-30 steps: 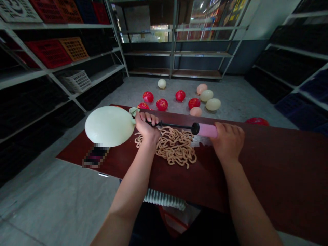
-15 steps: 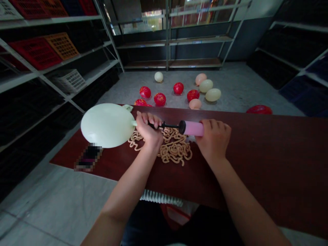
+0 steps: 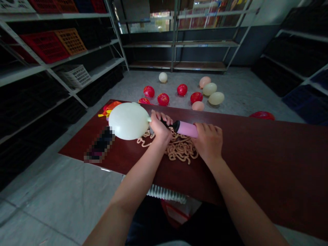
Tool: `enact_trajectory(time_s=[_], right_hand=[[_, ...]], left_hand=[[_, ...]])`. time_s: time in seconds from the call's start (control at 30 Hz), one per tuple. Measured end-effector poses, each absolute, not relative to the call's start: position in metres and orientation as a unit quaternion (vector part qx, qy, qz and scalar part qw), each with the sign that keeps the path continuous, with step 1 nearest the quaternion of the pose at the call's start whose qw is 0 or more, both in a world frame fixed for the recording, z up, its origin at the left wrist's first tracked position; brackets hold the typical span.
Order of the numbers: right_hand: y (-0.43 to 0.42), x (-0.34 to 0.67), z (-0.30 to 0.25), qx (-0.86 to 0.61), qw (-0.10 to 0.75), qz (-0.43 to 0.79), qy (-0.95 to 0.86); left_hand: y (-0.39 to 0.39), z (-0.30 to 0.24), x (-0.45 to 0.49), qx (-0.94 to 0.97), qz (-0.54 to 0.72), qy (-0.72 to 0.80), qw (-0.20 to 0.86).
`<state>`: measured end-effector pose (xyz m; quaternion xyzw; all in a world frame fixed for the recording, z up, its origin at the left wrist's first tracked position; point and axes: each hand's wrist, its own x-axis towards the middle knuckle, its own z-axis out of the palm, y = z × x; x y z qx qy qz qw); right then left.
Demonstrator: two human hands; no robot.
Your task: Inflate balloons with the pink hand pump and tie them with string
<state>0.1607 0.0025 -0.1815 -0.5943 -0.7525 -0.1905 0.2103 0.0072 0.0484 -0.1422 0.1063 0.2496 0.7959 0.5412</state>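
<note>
Holding a pale balloon on a pink hand pump

Curled into a fist, the left hand (image 3: 160, 125) is closed around the black front end of the pump (image 3: 185, 129), right where the neck of the pale balloon (image 3: 128, 121) meets it; the fingers are pressed together over the top and the thumb is hidden. The balloon is round and full, sticking out to the left of that fist and hanging just above the dark red table (image 3: 269, 153). The right hand (image 3: 208, 139) is wrapped around the rear of the pump's pink barrel, fingers closed over it, so that only the front part of the barrel shows between the two hands. The pump lies roughly level, running left to right.

Under both hands, on the table, lies a tangled heap of limp tan balloons (image 3: 180, 152). Near the left end of the table is a dark blurred object (image 3: 99, 146), just below the inflated balloon, and at the far left corner a few orange and yellow scraps (image 3: 110, 106).

Beyond the table, on the grey floor, stand red balloons (image 3: 163, 99) and pale balloons (image 3: 216, 98) in a loose cluster. Another red balloon (image 3: 261, 115) shows just past the table's far edge on the right. Metal shelves (image 3: 102, 66) line the room; those on the left bear a white basket (image 3: 74, 76), a red crate (image 3: 38, 46) and an orange crate (image 3: 70, 40)
</note>
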Motion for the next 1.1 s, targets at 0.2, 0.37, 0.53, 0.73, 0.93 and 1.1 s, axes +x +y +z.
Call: enact_trajectory(time_s=[0.2,0.37,0.53,0.73,0.93,1.1], right_hand=[[0.006,0.165,-0.181,-0.581,0.208,-0.22,-0.756],[0.009,0.179,-0.177,-0.589,0.191,-0.232,-0.75],[0.014,0.2,-0.175,-0.611,0.203,-0.249,-0.723],[0.017,0.207,-0.18,-0.636,0.225,-0.201,-0.71],[0.011,0.196,-0.179,-0.661,0.226,-0.173,-0.695],[0.001,0.178,-0.173,-0.647,0.235,-0.152,-0.709]], left_hand=[[0.053,-0.14,-0.007,0.124,0.806,0.243,0.525],[0.059,-0.14,-0.025,0.109,0.821,0.231,0.51],[0.057,-0.128,-0.045,0.107,0.831,0.228,0.496],[0.043,-0.111,-0.047,0.154,0.836,0.219,0.48],[0.036,-0.108,-0.029,0.167,0.846,0.223,0.455],[0.034,-0.115,-0.01,0.177,0.829,0.257,0.465]])
